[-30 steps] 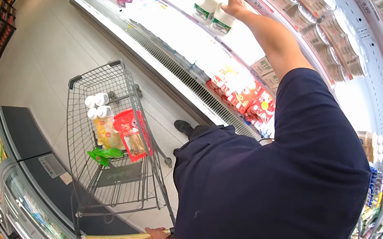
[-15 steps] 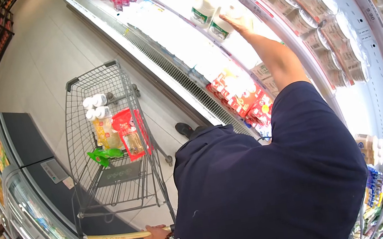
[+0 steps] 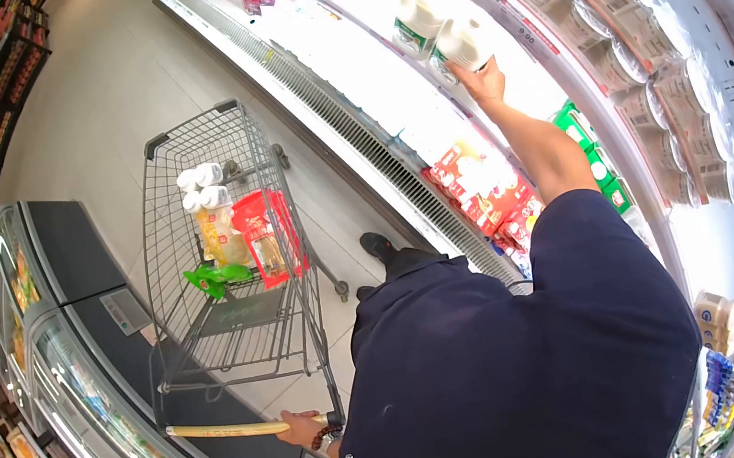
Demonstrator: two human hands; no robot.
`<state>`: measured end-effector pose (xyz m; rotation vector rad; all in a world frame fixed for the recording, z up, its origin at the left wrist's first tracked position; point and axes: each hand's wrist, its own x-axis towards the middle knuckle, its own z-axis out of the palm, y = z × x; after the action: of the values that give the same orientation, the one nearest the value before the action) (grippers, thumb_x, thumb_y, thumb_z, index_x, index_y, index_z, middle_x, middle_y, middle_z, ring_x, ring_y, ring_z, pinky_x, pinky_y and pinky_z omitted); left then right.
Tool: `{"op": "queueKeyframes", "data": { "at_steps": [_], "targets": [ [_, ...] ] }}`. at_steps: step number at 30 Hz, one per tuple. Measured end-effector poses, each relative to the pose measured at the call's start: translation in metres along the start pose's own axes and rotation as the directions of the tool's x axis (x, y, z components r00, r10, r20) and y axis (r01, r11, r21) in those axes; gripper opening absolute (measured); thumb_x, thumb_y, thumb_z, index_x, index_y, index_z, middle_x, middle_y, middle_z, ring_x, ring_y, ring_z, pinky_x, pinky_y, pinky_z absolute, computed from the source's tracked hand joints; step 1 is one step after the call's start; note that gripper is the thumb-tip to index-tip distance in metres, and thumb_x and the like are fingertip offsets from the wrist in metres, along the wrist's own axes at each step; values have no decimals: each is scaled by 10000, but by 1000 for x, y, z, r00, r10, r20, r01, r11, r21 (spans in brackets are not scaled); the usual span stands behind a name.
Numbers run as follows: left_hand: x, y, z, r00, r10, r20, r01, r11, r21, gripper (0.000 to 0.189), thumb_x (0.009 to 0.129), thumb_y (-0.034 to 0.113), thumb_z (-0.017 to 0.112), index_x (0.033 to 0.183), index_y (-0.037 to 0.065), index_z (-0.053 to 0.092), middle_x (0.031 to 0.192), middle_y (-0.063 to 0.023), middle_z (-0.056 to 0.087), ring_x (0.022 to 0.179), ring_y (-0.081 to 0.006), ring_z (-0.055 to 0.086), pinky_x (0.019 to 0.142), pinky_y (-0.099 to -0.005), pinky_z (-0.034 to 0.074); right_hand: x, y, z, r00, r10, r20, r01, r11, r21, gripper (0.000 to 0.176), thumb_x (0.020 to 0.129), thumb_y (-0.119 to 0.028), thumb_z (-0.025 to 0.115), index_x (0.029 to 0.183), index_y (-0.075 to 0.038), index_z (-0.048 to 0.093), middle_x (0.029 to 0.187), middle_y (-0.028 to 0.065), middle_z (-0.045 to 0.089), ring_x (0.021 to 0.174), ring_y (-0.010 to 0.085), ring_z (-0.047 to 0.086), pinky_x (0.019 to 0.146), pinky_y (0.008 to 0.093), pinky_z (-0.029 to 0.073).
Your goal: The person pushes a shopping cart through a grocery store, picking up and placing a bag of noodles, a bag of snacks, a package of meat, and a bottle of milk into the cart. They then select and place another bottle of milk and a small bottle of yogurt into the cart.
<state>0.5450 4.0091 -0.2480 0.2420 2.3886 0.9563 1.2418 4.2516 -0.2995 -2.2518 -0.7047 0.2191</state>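
My left hand (image 3: 301, 427) is wrapped round the pale yellow handle (image 3: 226, 430) of a grey wire shopping cart (image 3: 237, 323). A beaded bracelet shows at that wrist. On the lit shelf to the right, my right hand (image 3: 484, 81) grips a white milk jug (image 3: 460, 41) with a green label, thumb and fingers at its near side. Another milk jug (image 3: 416, 19) stands right beside it. In the cart lie white-capped bottles (image 3: 203, 187), a red food bag (image 3: 268, 236), a yellow pack (image 3: 221, 237) and a green bag (image 3: 218, 278).
Red-and-white packs (image 3: 481, 186) sit on the lower shelf, with green cartons (image 3: 592, 154) beyond my forearm. Shrink-wrapped cups (image 3: 616, 3) are stacked on the shelf at right. A freezer case (image 3: 104, 399) runs along the left, close to the cart. Floor tiles (image 3: 107, 69) stretch ahead.
My right hand has shifted from the jug's upper side to a grip lower on its near side, and the jug has tilted. Green cartons have come into view. My left hand stays on the handle.
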Motion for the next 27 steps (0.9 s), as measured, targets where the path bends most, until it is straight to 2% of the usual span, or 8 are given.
{"op": "queueKeyframes", "data": {
  "at_steps": [3, 4, 6, 9, 15, 18, 22, 27],
  "targets": [
    [2, -3, 4, 999, -42, -15, 42, 999, -26, 627, 913, 154, 571, 1450, -63, 330, 1000, -240, 612, 819, -323, 678, 651, -413, 568, -11, -5, -2, 1000, 27, 12, -27, 1000, -13, 897, 608, -560, 872, 1202, 32, 555, 1092, 214, 715, 1037, 327, 698, 903, 382, 533],
    [9, -15, 6, 961, 239, -138, -218, 964, 153, 605, 918, 168, 578, 1440, -48, 362, 1080, -251, 596, 954, -349, 632, 770, -457, 528, -13, -5, -2, 999, 36, 19, -35, 999, -16, 894, 614, -557, 870, 1202, 36, 551, 1096, 216, 713, 1041, 329, 696, 906, 380, 531],
    [22, -36, 9, 634, 743, -213, -556, 630, 543, 563, 929, 196, 592, 1422, -19, 425, 1242, -273, 564, 1224, -400, 540, 1006, -546, 448, -11, 5, 4, 997, 54, 63, -56, 998, 35, 901, 646, -548, 861, 1232, 50, 530, 1161, 242, 677, 1100, 347, 664, 947, 389, 508],
    [12, -4, -1, 476, 861, 177, -705, 253, 663, 423, 952, 253, 578, 1306, 22, 588, 1254, -217, 596, 1341, -408, 425, 1133, -589, 273, -24, 18, 16, 994, -74, 76, 67, 994, 84, 909, 698, -533, 842, 1276, 76, 492, 1268, 289, 596, 1194, 384, 593, 1011, 415, 463],
    [49, 77, -39, 158, 587, 794, -946, -140, 292, 277, 977, 247, 512, 924, 59, 708, 990, -137, 658, 1110, -368, 569, 1085, -597, 338, -147, 3, 23, 998, 71, -2, -70, 992, 106, 901, 899, -442, 702, 1459, 131, 288, 1502, 331, 329, 1421, 417, 320, 1187, 445, 253],
    [121, 103, -43, 215, 597, 773, -913, -158, 376, 336, 985, 247, 496, 791, 31, 666, 833, -141, 651, 900, -355, 595, 1064, -574, 369, -235, -17, 20, 950, 82, 302, -134, 979, 155, 753, 969, -438, 610, 1446, 88, 361, 1452, 294, 424, 1386, 389, 389, 1165, 419, 295],
    [194, 128, -40, 356, 539, 763, -865, -119, 488, 584, 1032, 304, 405, 606, -24, 632, 622, -181, 622, 667, -390, 594, 940, -520, 451, -330, -69, 16, 808, -245, 536, 43, 931, 361, 537, 984, -336, 616, 1354, 31, 486, 1413, 238, 499, 1335, 358, 473, 1121, 407, 362],
    [212, 108, -32, 294, 638, 711, -854, -159, 496, 676, 1046, 331, 353, 558, -45, 632, 553, -214, 612, 528, -407, 562, 769, -487, 450, -407, -150, 0, 494, -610, 619, 272, 785, 556, 487, 986, -365, 609, 1316, -14, 540, 1380, 215, 531, 1309, 374, 489, 1105, 413, 385]
  ]
}}
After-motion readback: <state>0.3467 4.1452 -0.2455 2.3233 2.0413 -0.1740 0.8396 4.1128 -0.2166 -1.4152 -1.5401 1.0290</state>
